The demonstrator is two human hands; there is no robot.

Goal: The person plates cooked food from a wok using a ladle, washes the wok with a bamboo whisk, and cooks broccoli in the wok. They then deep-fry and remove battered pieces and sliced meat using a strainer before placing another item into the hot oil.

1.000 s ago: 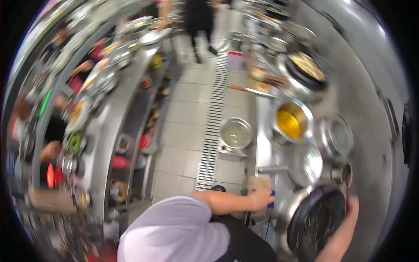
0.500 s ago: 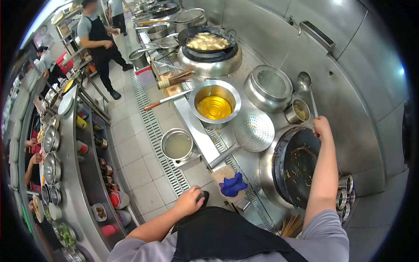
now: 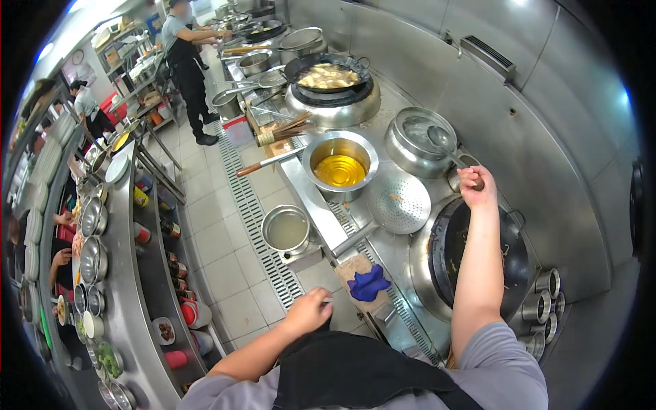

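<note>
Nearest the body, the left hand [image 3: 309,313] hangs in front of the apron [image 3: 355,369], elbow bent, fingers loosely curled; I cannot tell whether anything is inside them. Just ahead and to its right, a crumpled cloth [image 3: 369,283] lies on a board [image 3: 350,266] at the edge of the bench [image 3: 320,217], probably kept there for quick wiping.

The right arm stretches forward over the wok [image 3: 517,260], likely because the wok sits between body and pot [image 3: 410,156]. The right hand [image 3: 478,186] is closed around the handle of the ladle [image 3: 442,139], presumably far back to spare the fingers heat. The ladle's bowl is over the pot, beyond that hand; whether it dips in I cannot tell.

Left of the right hand, the strainer [image 3: 399,201] lies flat, its handle angled toward the left hand's side, seemingly for easy pick-up. Beyond it, the pan [image 3: 374,164] holds oil [image 3: 339,172]. Farther from both hands, 1 food-filled wok [image 3: 292,74] rests on a burner ring [image 3: 335,113], which probably steadies its round base.
</note>
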